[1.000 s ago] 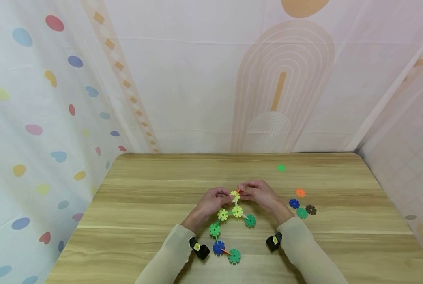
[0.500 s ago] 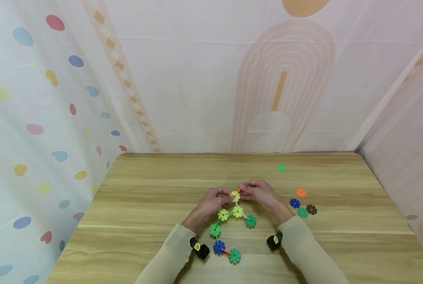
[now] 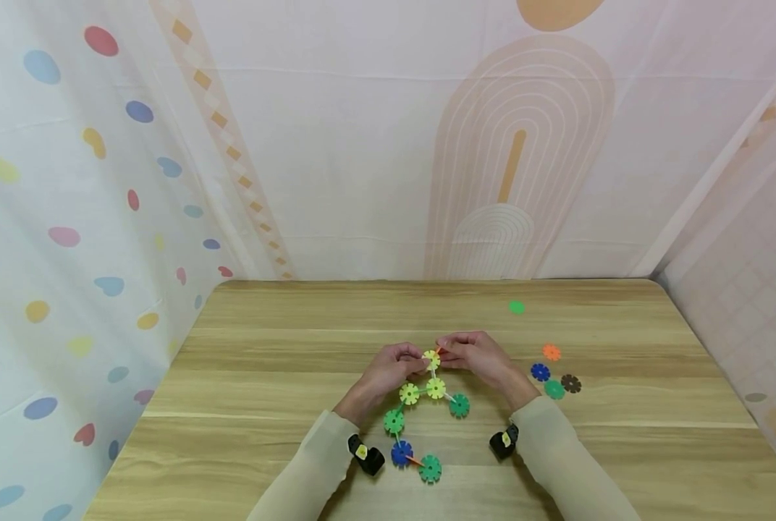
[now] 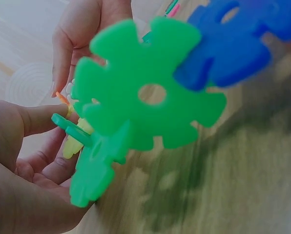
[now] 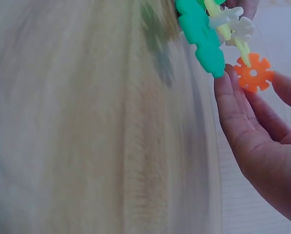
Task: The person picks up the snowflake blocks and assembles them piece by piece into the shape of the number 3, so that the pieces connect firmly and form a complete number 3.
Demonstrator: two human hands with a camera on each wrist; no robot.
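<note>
While the left hand (image 3: 388, 370) pinches the top yellow disc (image 3: 431, 358) of the snowflake-disc chain (image 3: 420, 412) at frame centre, seemingly steadying it, the right hand (image 3: 479, 358) pinches an orange disc (image 5: 253, 72) against it. Fingers hide the joint; loose discs (image 3: 553, 373) lie at right on the table (image 3: 264, 347).

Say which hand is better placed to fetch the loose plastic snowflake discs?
Right, probably. The right hand is nearer the loose plastic snowflake discs; the left hand pinches the yellow top disc on the far side.
</note>
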